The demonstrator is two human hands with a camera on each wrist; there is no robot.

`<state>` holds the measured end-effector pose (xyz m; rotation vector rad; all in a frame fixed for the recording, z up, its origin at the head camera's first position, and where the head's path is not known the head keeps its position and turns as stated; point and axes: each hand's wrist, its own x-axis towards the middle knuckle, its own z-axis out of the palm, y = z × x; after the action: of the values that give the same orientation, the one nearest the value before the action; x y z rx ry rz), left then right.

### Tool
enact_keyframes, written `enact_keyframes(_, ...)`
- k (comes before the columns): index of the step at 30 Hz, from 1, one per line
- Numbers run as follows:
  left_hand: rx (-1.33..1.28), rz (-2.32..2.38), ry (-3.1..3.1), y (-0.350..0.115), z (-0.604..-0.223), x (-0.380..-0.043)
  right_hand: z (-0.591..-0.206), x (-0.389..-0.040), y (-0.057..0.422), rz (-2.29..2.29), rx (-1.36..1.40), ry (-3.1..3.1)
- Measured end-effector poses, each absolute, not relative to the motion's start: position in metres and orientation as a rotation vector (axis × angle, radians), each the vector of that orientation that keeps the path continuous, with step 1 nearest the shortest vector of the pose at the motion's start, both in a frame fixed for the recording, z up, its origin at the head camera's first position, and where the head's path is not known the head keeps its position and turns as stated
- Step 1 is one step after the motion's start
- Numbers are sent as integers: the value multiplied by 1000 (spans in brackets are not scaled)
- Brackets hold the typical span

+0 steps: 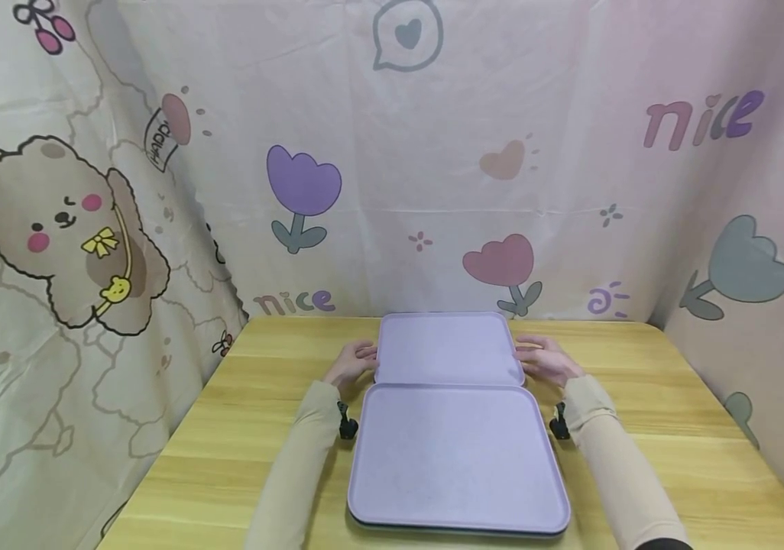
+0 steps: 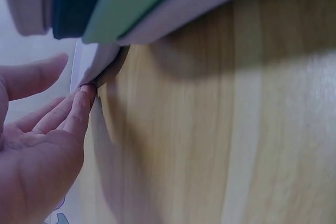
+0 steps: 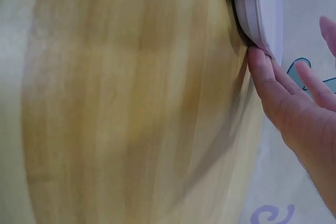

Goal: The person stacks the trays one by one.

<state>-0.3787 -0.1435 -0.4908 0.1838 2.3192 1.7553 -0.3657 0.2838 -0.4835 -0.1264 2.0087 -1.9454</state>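
A lavender tray [image 1: 445,347] lies flat toward the back of the table. At its left edge, my left hand [image 1: 354,363] touches the side with fairly straight fingers; the left wrist view shows the fingertips at the rim of that far tray [image 2: 100,59], thumb apart. My right hand [image 1: 546,360] touches the opposite edge. In the right wrist view its extended fingertips meet the low corner of the tray [image 3: 249,17]. Nearer me sits a stack of trays topped by a larger-looking lavender one [image 1: 457,458]; dark teal and green layers [image 2: 134,3] show beneath it.
The wood-grain table [image 1: 227,458] extends to both sides of the trays. Behind it hangs a printed curtain [image 1: 406,191], with further curtain at the left and right. A black wrist mount [image 1: 347,424] sits beside the near stack on the left, another [image 1: 560,422] on the right.
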Motion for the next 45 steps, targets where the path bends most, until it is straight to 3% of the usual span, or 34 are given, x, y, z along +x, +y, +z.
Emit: enact_keyframes(45, 108, 2139, 1968, -147, -485, -377, -469, -354, 272, -1962, -45, 2217)
